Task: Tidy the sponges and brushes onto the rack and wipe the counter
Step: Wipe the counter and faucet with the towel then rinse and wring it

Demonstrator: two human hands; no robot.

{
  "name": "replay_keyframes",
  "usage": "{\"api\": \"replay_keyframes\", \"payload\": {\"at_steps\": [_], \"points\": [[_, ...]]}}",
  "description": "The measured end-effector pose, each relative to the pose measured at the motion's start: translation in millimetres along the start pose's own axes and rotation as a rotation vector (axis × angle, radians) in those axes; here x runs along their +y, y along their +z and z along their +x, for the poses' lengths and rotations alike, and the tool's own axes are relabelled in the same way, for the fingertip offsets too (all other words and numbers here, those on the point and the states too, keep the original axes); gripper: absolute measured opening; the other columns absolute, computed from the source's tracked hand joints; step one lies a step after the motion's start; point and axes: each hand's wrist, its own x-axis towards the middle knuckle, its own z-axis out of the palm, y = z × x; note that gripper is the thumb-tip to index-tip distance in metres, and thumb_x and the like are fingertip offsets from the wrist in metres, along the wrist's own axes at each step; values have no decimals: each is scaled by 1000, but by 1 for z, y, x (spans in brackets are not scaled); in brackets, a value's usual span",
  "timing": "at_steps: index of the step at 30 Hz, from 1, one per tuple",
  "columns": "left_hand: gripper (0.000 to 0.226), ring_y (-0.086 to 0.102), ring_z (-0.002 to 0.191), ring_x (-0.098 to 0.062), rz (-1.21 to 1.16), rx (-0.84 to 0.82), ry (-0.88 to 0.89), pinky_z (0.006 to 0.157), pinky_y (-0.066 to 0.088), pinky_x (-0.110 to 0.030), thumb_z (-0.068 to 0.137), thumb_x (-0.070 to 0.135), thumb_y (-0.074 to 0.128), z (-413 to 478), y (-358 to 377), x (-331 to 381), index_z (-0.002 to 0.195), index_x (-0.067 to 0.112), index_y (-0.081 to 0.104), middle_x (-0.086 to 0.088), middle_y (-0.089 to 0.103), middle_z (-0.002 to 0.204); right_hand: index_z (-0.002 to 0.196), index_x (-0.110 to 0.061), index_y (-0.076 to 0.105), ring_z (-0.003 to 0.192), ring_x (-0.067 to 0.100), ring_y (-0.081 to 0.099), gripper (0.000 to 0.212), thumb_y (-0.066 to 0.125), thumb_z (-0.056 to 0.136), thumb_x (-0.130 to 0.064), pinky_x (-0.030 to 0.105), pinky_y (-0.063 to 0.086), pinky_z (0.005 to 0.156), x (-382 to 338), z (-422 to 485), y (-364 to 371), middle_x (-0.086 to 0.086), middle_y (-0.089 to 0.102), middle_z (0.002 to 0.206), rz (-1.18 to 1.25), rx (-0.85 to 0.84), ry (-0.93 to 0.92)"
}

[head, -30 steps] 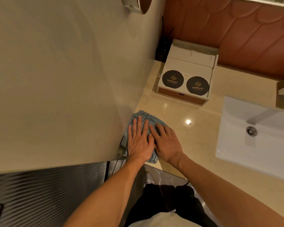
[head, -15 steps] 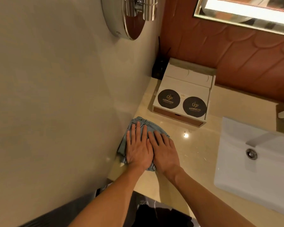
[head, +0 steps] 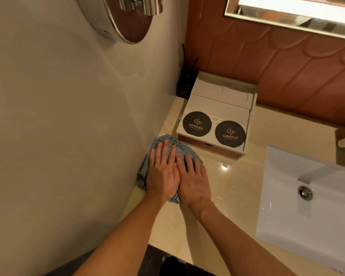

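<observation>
Both the left hand [head: 162, 176] and right hand [head: 193, 180] lay flat, fingers straight, pressing the cloth [head: 145, 168] at the worktop's [head: 237, 196] left edge.

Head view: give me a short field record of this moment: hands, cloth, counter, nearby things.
left hand: flat on the blue cloth, fingers straight, pressing down
right hand: flat on the same cloth, touching the left hand
blue cloth: bunched on the counter, against the wall's foot
white box: behind the cloth, two round black labels on top
sink: right of the hands, apart from them
sponges, brushes, rack: none in view
</observation>
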Motion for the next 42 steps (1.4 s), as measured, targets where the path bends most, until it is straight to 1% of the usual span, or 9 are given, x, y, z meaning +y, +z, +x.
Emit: {"api": "replay_keyframes", "payload": {"at_steps": [13,18,20,22,24,33,35,38,42], "points": [[61,17,154,-36,54,-171,-8,121,22,-59,104,36,23,-16,-3,44,158,9,31,-17,20,166,158,-14,26,135,33,42,66,47,100,-38,45,34,116,43,-24,-15,15,42,151,-63,-94,-95],[66,27,151,-37,21,-267,-11,117,30,-57,107,40,5,-24,6,92,154,9,40,-17,27,163,145,-11,51,111,30,62,74,75,80,-34,42,53,97,75,-54,-29,14,63,126,-78,-89,-17],[70,9,155,-37,56,-280,12,123,20,-57,102,42,0,-29,4,112,159,9,24,-17,8,167,138,-9,58,103,30,65,78,85,69,-32,42,57,91,91,-66,-35,15,67,119,-72,-85,-3],[78,-21,152,-35,67,-338,44,125,-3,-55,90,45,-15,-33,6,132,160,12,-8,-14,-23,164,137,-9,60,101,31,66,81,88,64,-31,43,58,90,105,-77,-38,16,67,117,-69,-91,13],[80,-33,148,-33,65,-380,34,122,-15,-54,81,44,-25,-37,5,155,155,15,-24,-12,-35,160,137,-9,60,102,31,66,80,87,65,-31,43,58,91,122,-89,-39,16,67,118,-77,-104,33],[78,-36,146,-32,51,-446,68,120,-22,-52,76,45,-28,-45,9,203,150,18,-30,-9,-40,157,134,-5,61,92,34,65,81,91,61,-24,42,59,80,163,-121,-37,18,66,111,-38,-65,95],[77,-27,151,-33,66,-443,76,122,-16,-52,83,46,-21,-48,15,207,155,17,-21,-11,-31,161,136,-5,59,92,35,63,79,89,65,-17,42,59,79,167,-128,-37,19,64,112,27,-69,118],[65,18,154,-35,9,-348,98,119,12,-53,100,42,18,-60,24,209,159,14,24,-13,17,167,147,-10,46,105,36,55,66,71,86,-15,41,53,90,164,-138,-41,18,56,125,158,-71,180],[61,18,154,-33,-27,-312,180,120,15,-54,103,37,34,-76,28,204,159,17,22,-10,19,167,147,-15,45,102,33,54,61,66,90,-18,40,50,88,161,-158,-41,15,56,123,241,-56,247]]}}
